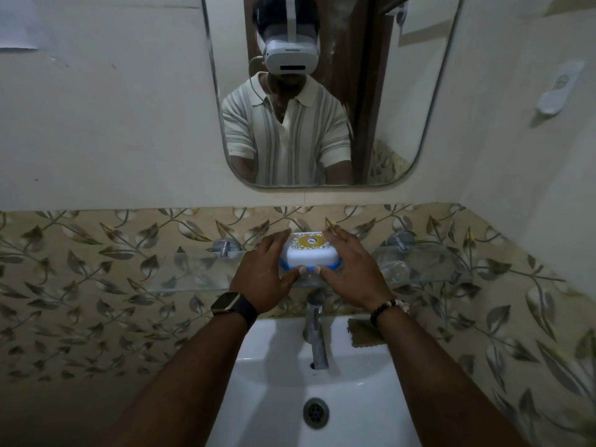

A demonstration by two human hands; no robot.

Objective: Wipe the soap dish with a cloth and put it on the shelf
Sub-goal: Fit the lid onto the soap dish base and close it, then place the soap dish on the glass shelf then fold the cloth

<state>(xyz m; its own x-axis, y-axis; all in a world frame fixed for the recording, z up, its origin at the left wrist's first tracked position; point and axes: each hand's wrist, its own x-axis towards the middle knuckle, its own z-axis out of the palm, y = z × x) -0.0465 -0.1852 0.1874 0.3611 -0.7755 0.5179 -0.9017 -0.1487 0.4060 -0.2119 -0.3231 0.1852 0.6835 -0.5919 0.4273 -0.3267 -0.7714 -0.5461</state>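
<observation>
White soap dish [311, 257] on the glass shelf [190, 280], left hand [263, 272] grasping its left side, right hand [350, 269] grasping its right, thumbs in front.

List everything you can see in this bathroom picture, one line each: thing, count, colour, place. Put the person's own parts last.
soap dish: one, white with a blue rim, at the glass shelf
glass shelf: one, clear, on the leaf-patterned tiles
mirror: one, metal-edged, on the wall above
tap: one, chrome, at the basin's back
basin: one, white, below the shelf
cloth: one, olive, on the basin rim right of the tap
watch: one, dark strap, left wrist
bracelet: one, dark beads, right wrist
left hand: grips the soap dish's left side
right hand: grips its right side
</observation>
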